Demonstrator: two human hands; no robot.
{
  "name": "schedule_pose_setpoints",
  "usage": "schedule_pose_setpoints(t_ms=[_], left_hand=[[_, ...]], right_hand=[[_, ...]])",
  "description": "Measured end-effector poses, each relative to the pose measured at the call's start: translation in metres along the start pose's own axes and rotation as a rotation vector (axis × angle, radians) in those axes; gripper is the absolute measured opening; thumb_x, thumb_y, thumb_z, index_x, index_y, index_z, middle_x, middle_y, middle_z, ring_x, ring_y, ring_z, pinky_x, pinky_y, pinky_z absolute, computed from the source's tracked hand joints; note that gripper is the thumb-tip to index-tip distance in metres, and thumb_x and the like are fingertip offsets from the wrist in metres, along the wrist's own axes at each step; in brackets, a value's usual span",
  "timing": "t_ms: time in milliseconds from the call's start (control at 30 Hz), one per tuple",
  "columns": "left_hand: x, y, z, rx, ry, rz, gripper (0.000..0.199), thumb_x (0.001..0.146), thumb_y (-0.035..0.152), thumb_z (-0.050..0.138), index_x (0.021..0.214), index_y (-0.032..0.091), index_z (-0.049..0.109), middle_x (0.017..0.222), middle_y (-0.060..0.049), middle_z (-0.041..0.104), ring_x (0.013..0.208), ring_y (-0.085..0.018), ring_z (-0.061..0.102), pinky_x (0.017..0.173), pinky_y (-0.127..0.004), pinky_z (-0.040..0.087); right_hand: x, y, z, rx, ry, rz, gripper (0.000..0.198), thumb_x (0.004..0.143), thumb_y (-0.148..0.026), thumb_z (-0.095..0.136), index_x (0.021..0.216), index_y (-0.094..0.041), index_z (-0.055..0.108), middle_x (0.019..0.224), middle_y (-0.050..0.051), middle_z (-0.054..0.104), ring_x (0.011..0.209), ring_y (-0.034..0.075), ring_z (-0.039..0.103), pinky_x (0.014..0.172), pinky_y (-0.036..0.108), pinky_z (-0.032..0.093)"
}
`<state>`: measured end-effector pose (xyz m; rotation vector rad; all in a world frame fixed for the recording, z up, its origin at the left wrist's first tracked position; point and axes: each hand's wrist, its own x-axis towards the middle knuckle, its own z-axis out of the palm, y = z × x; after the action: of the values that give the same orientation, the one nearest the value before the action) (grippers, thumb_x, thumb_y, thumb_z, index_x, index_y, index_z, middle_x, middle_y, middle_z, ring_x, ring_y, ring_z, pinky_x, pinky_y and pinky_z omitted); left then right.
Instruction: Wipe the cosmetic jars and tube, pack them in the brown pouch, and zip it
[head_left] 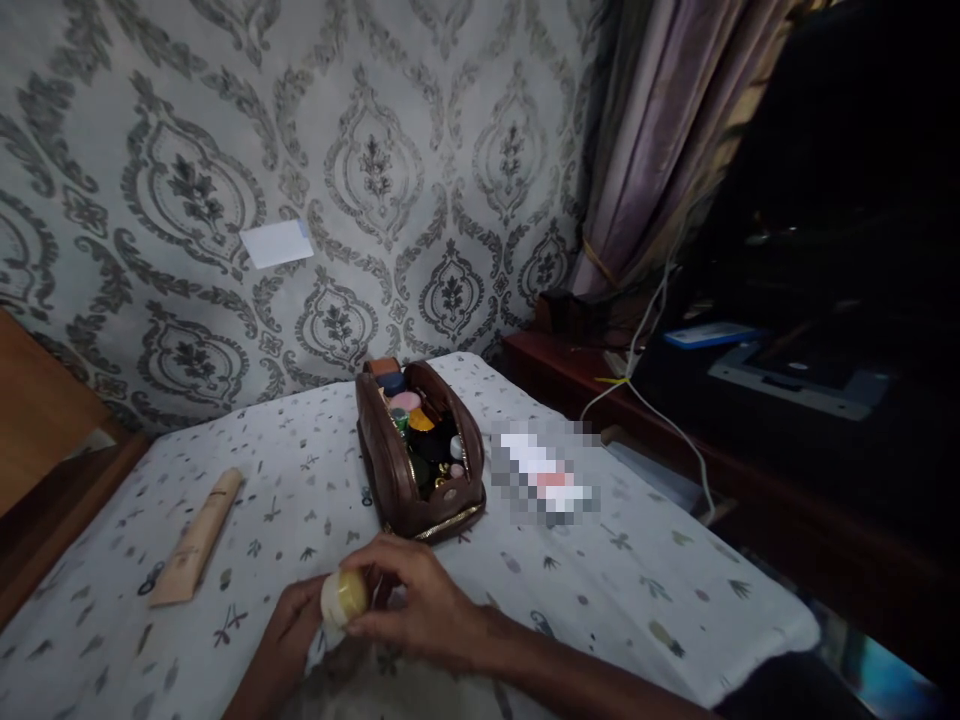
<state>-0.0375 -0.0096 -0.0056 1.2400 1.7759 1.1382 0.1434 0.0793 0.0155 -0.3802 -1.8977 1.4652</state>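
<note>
Close in front of me I hold a small cream jar (pixel 345 598) with a white body and a yellowish lid, tilted on its side. My left hand (pixel 289 625) is closed around the white end. The fingers of my right hand (pixel 424 600) pinch the lid end. Something white, perhaps a tissue or cloth (pixel 318 648), shows beneath the jar by my left hand. Just beyond my hands stands a brown leather toiletry bag (pixel 384 455), unzipped, with several bottles, lids and small containers inside. To the left lies a beige squeeze tube (pixel 199 540).
A patterned white sheet (pixel 615 600) covers the surface. Right of the bag lies a pixelated item (pixel 547 475). A dark red wooden ledge (pixel 540 365) with a white cable (pixel 682 440) runs along the right. A wooden panel (pixel 45 400) stands at left, and patterned wallpaper (pixel 420 150) behind.
</note>
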Motion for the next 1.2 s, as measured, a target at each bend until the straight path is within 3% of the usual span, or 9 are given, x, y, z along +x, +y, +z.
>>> schedule_pose_setpoints(t_ms=[233,400,567,767,933,1200], left_hand=[[0.002,0.022,0.001,-0.093,-0.119,0.083,0.042,0.077,0.059,0.061,0.068,0.018,0.068,0.068,-0.003,0.065,0.069,-0.02,0.057,0.067,-0.028,0.05],[0.003,0.012,0.0,-0.029,-0.131,0.107,0.043,0.084,0.057,0.054,0.069,0.018,0.064,0.069,-0.004,0.063,0.072,-0.021,0.057,0.07,-0.028,0.047],[0.004,0.008,-0.002,-0.012,-0.158,0.097,0.051,0.085,0.065,0.048,0.068,0.018,0.061,0.068,-0.004,0.058,0.071,-0.021,0.054,0.07,-0.029,0.043],[0.006,0.004,-0.006,-0.017,-0.223,0.088,0.052,0.088,0.064,0.044,0.072,0.018,0.062,0.066,-0.001,0.051,0.067,-0.018,0.046,0.066,-0.027,0.038],[0.005,0.008,-0.005,-0.002,-0.204,0.08,0.051,0.086,0.065,0.045,0.07,0.019,0.06,0.065,-0.001,0.05,0.065,-0.018,0.046,0.065,-0.027,0.038],[0.002,0.012,-0.006,0.019,-0.179,0.074,0.046,0.086,0.061,0.047,0.069,0.02,0.061,0.062,0.0,0.05,0.064,-0.018,0.047,0.064,-0.027,0.039]], right_hand=[[0.0,-0.015,-0.015,-0.118,-0.056,-0.066,0.037,0.077,-0.029,0.08,0.112,-0.023,0.07,0.096,0.002,0.064,0.081,0.013,0.059,0.073,0.027,0.052],[0.018,-0.029,-0.04,-0.179,0.061,-0.045,0.037,0.077,-0.033,0.079,0.111,-0.022,0.07,0.094,0.002,0.062,0.077,0.012,0.057,0.067,0.025,0.048],[0.045,-0.045,-0.07,-0.006,0.193,0.044,0.044,0.072,-0.035,0.081,0.111,-0.021,0.066,0.09,0.0,0.064,0.079,0.012,0.06,0.067,0.024,0.048],[0.079,-0.059,-0.103,-0.118,0.277,-0.032,0.045,0.067,-0.038,0.084,0.103,-0.019,0.065,0.087,0.0,0.066,0.077,0.013,0.062,0.07,0.026,0.052],[0.095,-0.06,-0.122,-0.177,0.329,-0.034,0.044,0.062,-0.037,0.084,0.097,-0.019,0.065,0.089,0.0,0.065,0.07,0.011,0.06,0.066,0.026,0.052],[0.081,-0.052,-0.13,-0.29,0.208,0.068,0.04,0.068,-0.036,0.08,0.099,-0.014,0.069,0.077,0.0,0.067,0.062,0.01,0.057,0.055,0.022,0.045]])
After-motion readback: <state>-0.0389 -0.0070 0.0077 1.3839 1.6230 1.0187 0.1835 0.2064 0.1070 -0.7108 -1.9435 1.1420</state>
